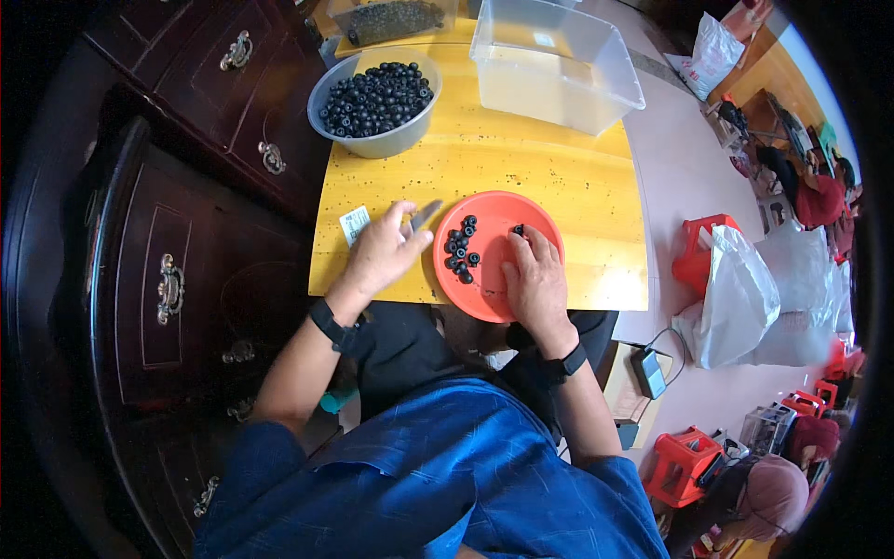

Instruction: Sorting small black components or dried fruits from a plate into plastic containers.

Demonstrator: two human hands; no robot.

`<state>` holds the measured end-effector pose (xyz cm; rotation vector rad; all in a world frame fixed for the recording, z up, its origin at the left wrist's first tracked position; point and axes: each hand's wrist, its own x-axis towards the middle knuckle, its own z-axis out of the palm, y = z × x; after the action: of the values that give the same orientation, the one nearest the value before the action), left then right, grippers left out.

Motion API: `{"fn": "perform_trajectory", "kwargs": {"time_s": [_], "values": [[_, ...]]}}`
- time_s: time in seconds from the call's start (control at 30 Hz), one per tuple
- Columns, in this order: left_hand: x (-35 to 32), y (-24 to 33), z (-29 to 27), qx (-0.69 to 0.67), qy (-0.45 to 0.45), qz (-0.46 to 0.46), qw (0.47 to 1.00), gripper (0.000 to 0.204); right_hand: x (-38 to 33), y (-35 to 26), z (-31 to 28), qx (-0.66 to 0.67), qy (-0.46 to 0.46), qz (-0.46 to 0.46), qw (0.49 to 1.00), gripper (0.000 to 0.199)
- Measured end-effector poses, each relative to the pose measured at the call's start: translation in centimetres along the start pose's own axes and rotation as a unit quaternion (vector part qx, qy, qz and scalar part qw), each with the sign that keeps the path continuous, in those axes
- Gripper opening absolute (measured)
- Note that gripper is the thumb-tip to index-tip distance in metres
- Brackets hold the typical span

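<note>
My left hand [381, 248] is closed around a small knife [426, 215], its grey blade pointing up and right toward the plate. A round red plate [489, 298] lies near the table's front edge. Several small black ring-shaped parts [462, 244] are clustered on its left half. Over the plate's right side, my right hand [537, 279] has its fingertips at one more black ring-shaped part [519, 229], seemingly gripping it; the fingers partly cover it.
A bowl [396, 142] heaped with similar black parts stands at the table's back left. Behind it is a clear container [389, 19] of dark pieces, and a clear plastic bin [559, 70] sits back right. Dark drawers [168, 279] line the left. People, red stools [687, 466] and white bags [740, 298] are rightward.
</note>
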<state>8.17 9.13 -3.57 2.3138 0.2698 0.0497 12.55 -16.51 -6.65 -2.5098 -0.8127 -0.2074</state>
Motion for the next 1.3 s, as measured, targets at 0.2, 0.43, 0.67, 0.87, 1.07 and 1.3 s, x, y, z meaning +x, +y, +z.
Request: {"fn": "perform_trajectory", "kwargs": {"time_s": [0.2, 0.43, 0.67, 0.87, 1.07, 1.3], "values": [[-0.3, -0.8, 5.6, -0.144, -0.032, -0.005, 0.989, 0.043, 0.8, -0.1, -0.6, -0.021, 0.053, 0.011, 0.998, 0.058], [-1.0, -2.2, 4.9, -0.247, -0.067, -0.058, 0.965, 0.034, 1.1, -2.1, 2.5, 0.046, -0.027, -0.053, 0.997, 0.037], [-1.0, -0.4, 4.5, -0.269, -0.030, -0.058, 0.961, 0.017, -1.6, -2.8, 0.5, 0.083, -0.053, -0.102, 0.990, 0.026], [-0.3, -0.2, 4.8, -0.287, -0.043, -0.051, 0.956, 0.016, -2.2, -0.4, -0.3, 0.079, -0.019, -0.131, 0.988, 0.018], [-0.5, -2.2, 4.5, -0.271, -0.049, -0.050, 0.960, 0.014, -1.3, 0.0, -1.2, 0.080, 0.051, -0.170, 0.981, 0.021], [-0.9, -0.9, 4.6, -0.252, -0.044, -0.053, 0.965, 0.011, -1.5, -0.2, 1.2, 0.052, 0.082, -0.052, 0.994, 0.023]]}}
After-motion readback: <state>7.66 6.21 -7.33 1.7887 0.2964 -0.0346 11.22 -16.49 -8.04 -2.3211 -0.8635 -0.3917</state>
